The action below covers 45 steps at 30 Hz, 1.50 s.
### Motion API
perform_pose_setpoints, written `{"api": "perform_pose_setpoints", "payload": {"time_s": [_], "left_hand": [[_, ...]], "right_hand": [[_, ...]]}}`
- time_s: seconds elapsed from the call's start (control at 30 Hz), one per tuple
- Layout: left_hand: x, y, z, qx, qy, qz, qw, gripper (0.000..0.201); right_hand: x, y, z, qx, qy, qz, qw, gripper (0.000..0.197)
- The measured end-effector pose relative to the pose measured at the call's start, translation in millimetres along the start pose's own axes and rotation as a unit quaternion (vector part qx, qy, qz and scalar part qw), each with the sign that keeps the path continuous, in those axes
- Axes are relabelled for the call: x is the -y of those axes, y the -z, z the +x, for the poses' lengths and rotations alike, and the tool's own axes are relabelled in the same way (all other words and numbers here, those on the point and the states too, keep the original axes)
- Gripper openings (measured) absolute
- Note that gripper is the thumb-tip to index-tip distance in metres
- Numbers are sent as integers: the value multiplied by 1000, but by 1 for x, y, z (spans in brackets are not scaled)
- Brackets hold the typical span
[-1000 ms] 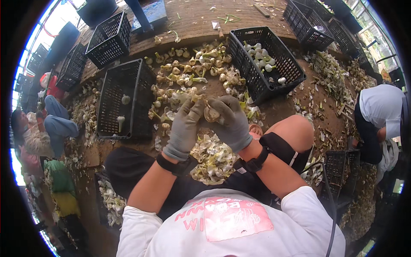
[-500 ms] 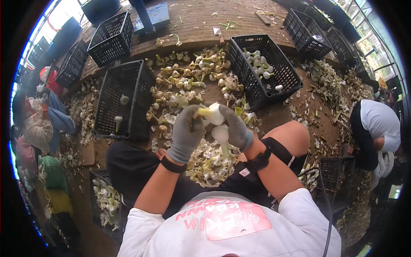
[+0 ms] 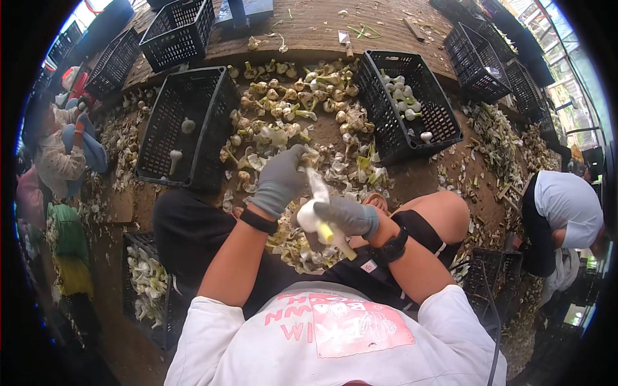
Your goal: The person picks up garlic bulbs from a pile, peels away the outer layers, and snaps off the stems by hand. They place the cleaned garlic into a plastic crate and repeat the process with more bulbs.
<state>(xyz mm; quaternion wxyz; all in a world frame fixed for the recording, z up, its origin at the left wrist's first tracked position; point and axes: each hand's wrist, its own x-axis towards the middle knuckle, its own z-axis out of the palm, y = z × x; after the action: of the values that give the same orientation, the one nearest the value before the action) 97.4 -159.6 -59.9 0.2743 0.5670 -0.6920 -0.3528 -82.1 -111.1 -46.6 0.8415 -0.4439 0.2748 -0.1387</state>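
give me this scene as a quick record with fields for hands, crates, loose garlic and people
left hand: gloved, beside a blurred pale strip
right hand: gloved, holding white garlic, stem end pointing down-right
left crate: black, two pale bulbs visible inside
right crate: black, several white bulbs inside
loose garlic: spread between the crates
peelings: piled between the legs
other people: one at far left, one at far right

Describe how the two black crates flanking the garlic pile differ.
The left crate holds a few scattered bulbs; the right crate holds more, mostly in a cluster toward its far end. In this view, the left crate's far end angles rightward, the right crate's leftward. Both are black, slotted, open-topped and stand beside the garlic pile.
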Motion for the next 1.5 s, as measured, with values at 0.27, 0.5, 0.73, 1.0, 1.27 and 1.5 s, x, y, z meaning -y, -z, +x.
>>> {"api": "perform_pose_setpoints", "payload": {"time_s": [0.27,0.5,0.73,1.0,1.27,1.5], "left_hand": [[0,2,-15,46,-71,162,983,60],[5,-9,-18,27,-15,-418,908,29],[-1,13,-15,30,141,-709,691,21],[10,7,-18,-25,210,-592,778,17],[19,-40,-27,86,93,-432,893,38],[18,-43,-44,242,30,-113,963,48]], "right_hand": [[-7,28,15,-359,70,73,928,60],[-45,61,31,-448,198,-94,867,34],[9,42,-1,64,307,329,891,41],[18,31,7,-223,-274,-518,779,78],[-24,44,5,-344,159,233,896,44],[73,188,-69,-423,264,262,826,51]]}}
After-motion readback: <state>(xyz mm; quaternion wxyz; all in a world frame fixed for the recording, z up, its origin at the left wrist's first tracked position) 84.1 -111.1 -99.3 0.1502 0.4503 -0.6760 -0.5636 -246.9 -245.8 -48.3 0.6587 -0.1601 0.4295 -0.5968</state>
